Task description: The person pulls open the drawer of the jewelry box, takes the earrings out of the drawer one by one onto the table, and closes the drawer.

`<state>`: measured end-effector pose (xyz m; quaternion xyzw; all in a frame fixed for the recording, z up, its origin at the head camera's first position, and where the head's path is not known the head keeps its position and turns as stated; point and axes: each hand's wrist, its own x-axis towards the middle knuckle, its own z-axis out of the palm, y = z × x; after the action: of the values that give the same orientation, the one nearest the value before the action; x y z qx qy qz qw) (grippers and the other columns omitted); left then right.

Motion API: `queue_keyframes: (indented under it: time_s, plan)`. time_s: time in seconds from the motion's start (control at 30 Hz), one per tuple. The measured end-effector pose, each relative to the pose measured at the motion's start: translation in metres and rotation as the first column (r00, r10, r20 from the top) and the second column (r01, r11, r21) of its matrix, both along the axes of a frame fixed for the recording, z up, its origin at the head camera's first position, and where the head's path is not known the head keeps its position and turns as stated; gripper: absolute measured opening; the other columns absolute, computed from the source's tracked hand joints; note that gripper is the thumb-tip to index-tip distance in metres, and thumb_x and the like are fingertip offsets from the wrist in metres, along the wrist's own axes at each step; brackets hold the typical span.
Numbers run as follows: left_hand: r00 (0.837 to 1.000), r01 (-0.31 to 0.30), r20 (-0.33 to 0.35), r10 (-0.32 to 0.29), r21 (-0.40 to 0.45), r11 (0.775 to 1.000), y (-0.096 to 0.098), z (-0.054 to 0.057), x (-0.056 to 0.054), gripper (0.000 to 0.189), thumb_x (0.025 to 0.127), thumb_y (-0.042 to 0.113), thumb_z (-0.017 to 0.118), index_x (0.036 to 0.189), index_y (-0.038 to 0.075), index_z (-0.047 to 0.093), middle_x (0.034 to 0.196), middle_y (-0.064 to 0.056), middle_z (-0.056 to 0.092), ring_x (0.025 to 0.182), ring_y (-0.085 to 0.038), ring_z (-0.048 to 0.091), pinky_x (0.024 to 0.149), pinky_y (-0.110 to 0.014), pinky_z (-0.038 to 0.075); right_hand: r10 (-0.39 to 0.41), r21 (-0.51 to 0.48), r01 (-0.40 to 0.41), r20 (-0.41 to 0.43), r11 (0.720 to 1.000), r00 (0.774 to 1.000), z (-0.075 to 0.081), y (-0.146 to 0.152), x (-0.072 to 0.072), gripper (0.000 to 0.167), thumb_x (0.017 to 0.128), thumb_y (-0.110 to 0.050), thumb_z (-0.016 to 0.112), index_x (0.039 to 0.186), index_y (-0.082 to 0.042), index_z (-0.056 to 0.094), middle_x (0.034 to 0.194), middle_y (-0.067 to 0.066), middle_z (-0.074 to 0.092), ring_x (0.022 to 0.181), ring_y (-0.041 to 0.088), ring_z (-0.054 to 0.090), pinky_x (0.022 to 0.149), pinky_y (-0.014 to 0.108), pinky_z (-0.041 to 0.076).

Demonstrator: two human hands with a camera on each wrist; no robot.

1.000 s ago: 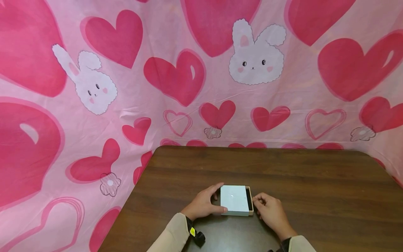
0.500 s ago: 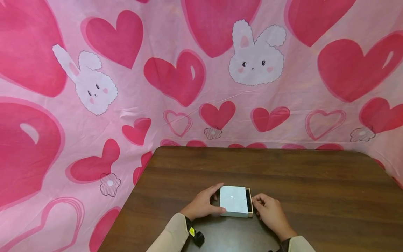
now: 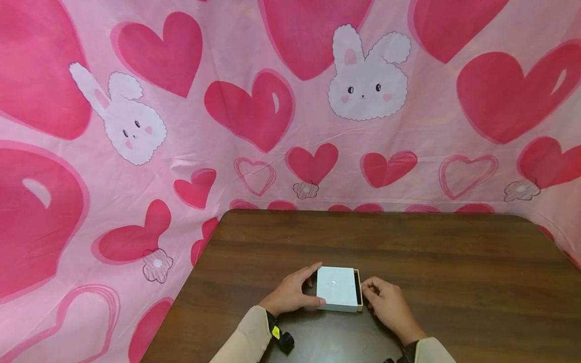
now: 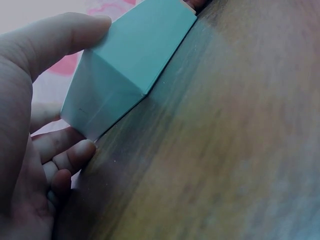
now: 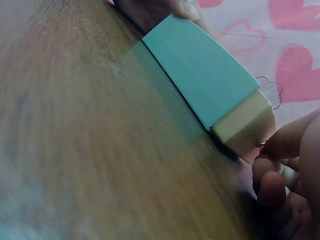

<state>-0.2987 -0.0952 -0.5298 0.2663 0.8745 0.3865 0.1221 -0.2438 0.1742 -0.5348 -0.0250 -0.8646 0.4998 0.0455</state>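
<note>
A pale blue-green drawer box [image 3: 337, 287] lies flat on the table, its tan inner drawer [image 5: 245, 125] sticking out a little at the right end. A dark inside shows through the narrow gap on top. My left hand [image 3: 292, 291] grips the box's left end, thumb [image 4: 75, 32] on the near side and fingers around the far side. At the drawer's right end is my right hand [image 3: 388, 302], thumb and forefinger pinched together at a small dark spot on the drawer's face, likely a pull. The fingertips largely hide that spot.
The brown wooden table [image 3: 408, 242] extends around the box, with rounded far corners. Behind it and to the left hangs a pink cloth [image 3: 199, 116] printed with hearts and rabbits. A black wrist camera [image 3: 286, 343] sits by the left sleeve.
The drawer sticks out slightly less than a second ago, and my right hand has shifted a little left with it. My left hand keeps its grip. The head view has tilted slightly.
</note>
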Motion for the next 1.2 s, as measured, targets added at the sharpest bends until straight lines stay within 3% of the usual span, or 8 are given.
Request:
queue_keyframes:
  time_s: [0.2, 0.37, 0.77, 1.2]
  plan:
    - [1.000, -0.006, 0.017, 0.006, 0.017, 1.000, -0.0001, -0.0005, -0.0001, 0.090, 0.076, 0.056, 0.077, 0.152, 0.036, 0.033, 0.126, 0.013, 0.049, 0.104, -0.010, 0.048, 0.088, -0.041, 0.042, -0.022, -0.014, 0.022, -0.001, 1.000, 1.000, 0.0017, -0.0001, 0.0011, 0.009, 0.093, -0.011, 0.065, 0.085, -0.011, 0.068, 0.068, 0.000, 0.058, 0.055, 0.016, 0.054, 0.048, 0.029, 0.047]
    - [1.000, -0.010, 0.017, 0.009, 0.020, 1.000, 0.0001, -0.0005, 0.0000, 0.090, 0.075, 0.057, 0.077, 0.151, 0.037, 0.033, 0.130, 0.013, 0.048, 0.105, -0.010, 0.048, 0.090, -0.041, 0.042, -0.040, -0.008, 0.040, 0.009, 0.999, 0.999, 0.0021, 0.0002, 0.0001, 0.009, 0.092, -0.011, 0.065, 0.084, -0.010, 0.068, 0.067, 0.000, 0.058, 0.055, 0.017, 0.055, 0.048, 0.030, 0.048]
    - [1.000, -0.017, 0.024, 0.017, 0.037, 0.999, 0.0001, 0.0011, 0.0018, 0.089, 0.075, 0.054, 0.078, 0.151, 0.036, 0.035, 0.121, 0.012, 0.051, 0.102, -0.011, 0.048, 0.084, -0.038, 0.042, -0.042, -0.015, 0.042, 0.007, 0.999, 0.999, 0.0016, -0.0004, 0.0002, 0.006, 0.092, -0.012, 0.066, 0.086, -0.010, 0.068, 0.068, 0.001, 0.058, 0.053, 0.017, 0.055, 0.047, 0.030, 0.048]
    - [0.999, -0.027, 0.032, 0.026, 0.037, 0.999, -0.0003, 0.0023, 0.0030, 0.088, 0.075, 0.053, 0.079, 0.150, 0.039, 0.035, 0.123, 0.013, 0.050, 0.101, -0.011, 0.048, 0.083, -0.037, 0.042, -0.031, -0.027, 0.031, -0.004, 0.999, 1.000, 0.0048, -0.0021, 0.0035, 0.006, 0.093, -0.010, 0.065, 0.088, -0.009, 0.068, 0.071, 0.000, 0.059, 0.055, 0.015, 0.054, 0.048, 0.029, 0.047]
